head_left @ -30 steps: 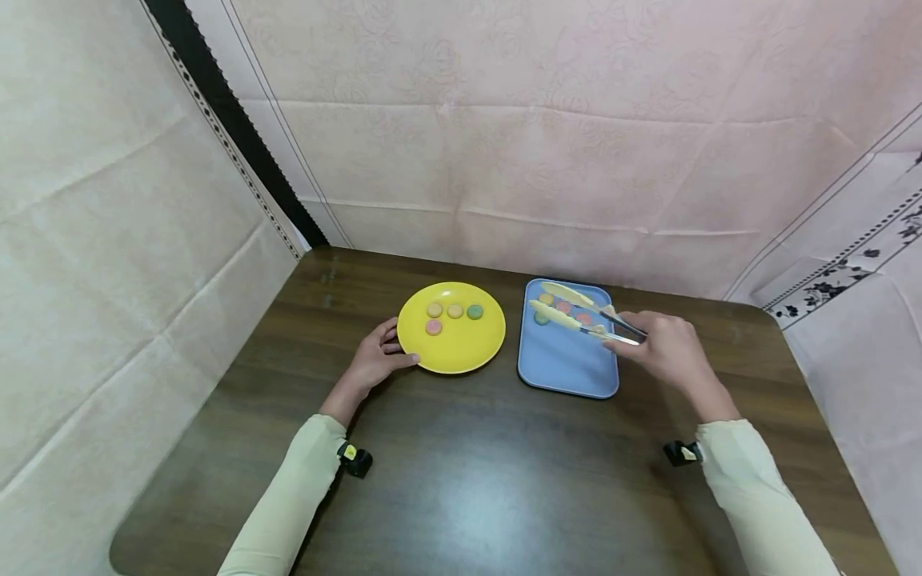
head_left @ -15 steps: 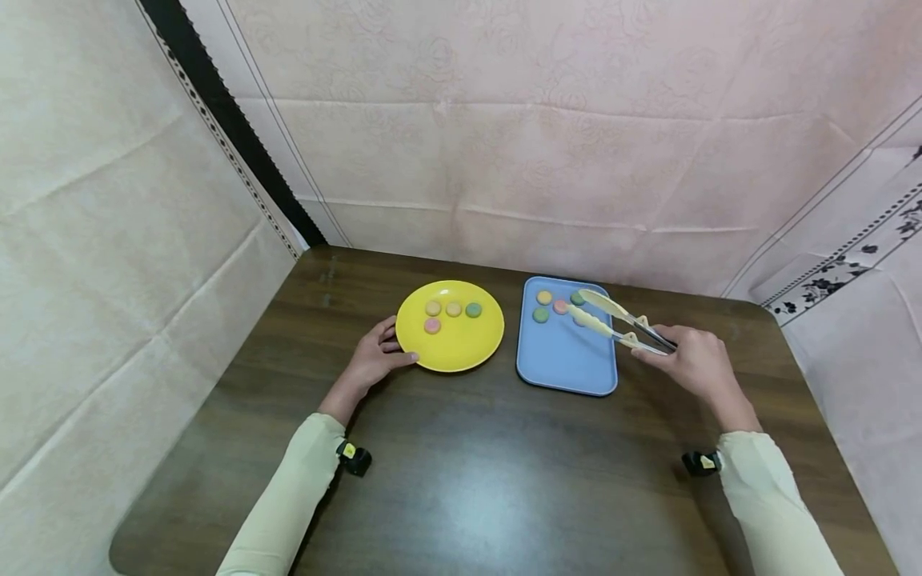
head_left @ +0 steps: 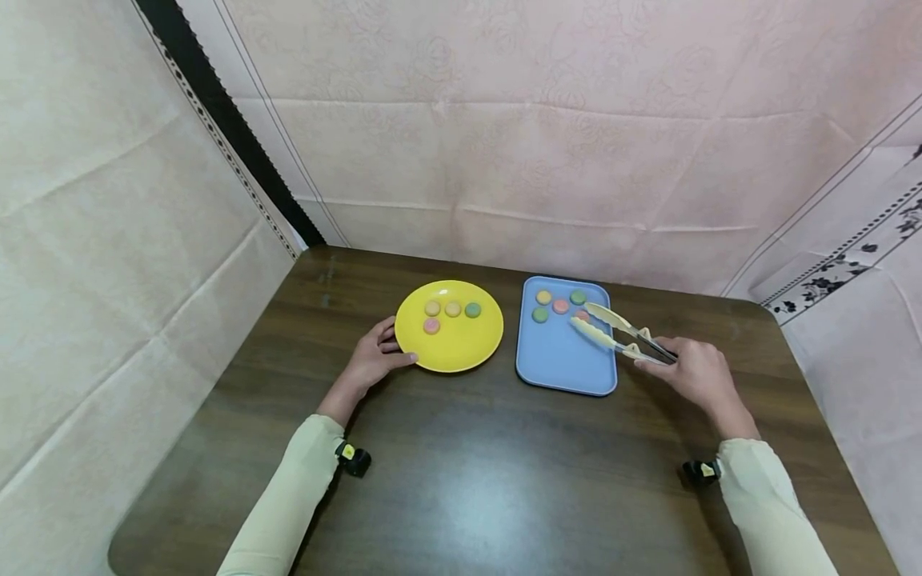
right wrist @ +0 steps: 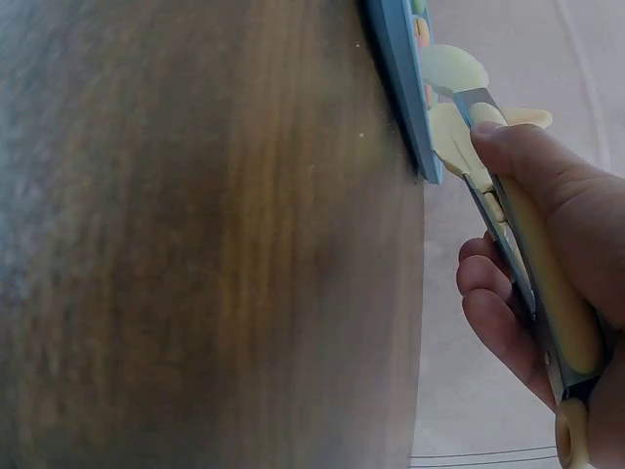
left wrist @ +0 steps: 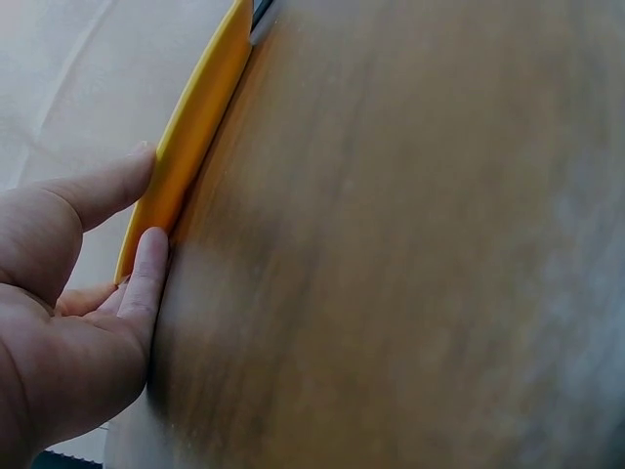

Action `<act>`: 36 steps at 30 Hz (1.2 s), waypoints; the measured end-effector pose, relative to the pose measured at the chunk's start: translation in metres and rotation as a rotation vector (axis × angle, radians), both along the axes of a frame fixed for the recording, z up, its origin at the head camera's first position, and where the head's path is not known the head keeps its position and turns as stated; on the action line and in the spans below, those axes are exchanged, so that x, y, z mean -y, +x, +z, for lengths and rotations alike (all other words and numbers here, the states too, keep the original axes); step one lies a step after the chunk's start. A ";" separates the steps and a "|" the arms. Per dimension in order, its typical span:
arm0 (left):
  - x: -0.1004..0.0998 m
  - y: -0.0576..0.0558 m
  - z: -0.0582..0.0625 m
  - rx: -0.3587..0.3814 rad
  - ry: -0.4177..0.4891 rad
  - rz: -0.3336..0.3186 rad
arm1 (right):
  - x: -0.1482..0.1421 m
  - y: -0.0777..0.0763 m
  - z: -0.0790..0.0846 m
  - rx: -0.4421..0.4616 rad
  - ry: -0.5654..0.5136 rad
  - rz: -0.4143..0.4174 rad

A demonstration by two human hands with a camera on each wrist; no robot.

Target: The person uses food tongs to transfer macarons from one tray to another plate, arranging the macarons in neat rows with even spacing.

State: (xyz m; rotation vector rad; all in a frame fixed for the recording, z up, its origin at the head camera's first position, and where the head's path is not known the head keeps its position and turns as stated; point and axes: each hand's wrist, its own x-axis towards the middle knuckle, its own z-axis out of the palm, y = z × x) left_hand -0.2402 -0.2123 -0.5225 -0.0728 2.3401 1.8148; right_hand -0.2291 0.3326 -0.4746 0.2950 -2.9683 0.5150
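"Tongs (head_left: 594, 333) where?"

"In the right hand (head_left: 693, 372), thumb and fingers clamped round the handles. They crossed the blue tray's (head_left: 565, 364) right rim, tips apart over its far right part."

"Touching the pink piece (head_left: 582, 317) there?"

"Couldn't tell; the tips partly covered it."

"Left hand (head_left: 370, 360)?"

"Pinched the yellow plate's (head_left: 461, 348) left rim, left of the tray. Some fingertips were hidden."

"Cut-offs?"

"Left wrist view lost much of the plate, right wrist view most of the tray. The table's (head_left: 468, 448) near edge ran out of the head view."

"Room?"

"Narrow strip of wood between plate and tray, broad stretch on the near side."
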 end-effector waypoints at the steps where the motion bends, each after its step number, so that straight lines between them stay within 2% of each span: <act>1: 0.000 0.000 0.000 -0.001 0.000 0.001 | -0.001 0.000 -0.001 0.001 0.001 -0.001; 9: -0.001 0.000 0.001 -0.004 0.003 0.001 | 0.000 -0.001 0.003 -0.026 0.027 0.012; 21: 0.000 0.000 0.000 0.003 -0.008 0.001 | 0.002 -0.001 0.011 0.012 0.048 0.021; 29: 0.001 0.000 -0.001 0.002 0.000 0.000 | 0.005 -0.002 0.012 -0.073 0.014 0.043; 36: 0.001 0.000 0.000 -0.002 -0.007 -0.004 | 0.025 -0.004 0.015 -0.114 -0.035 0.067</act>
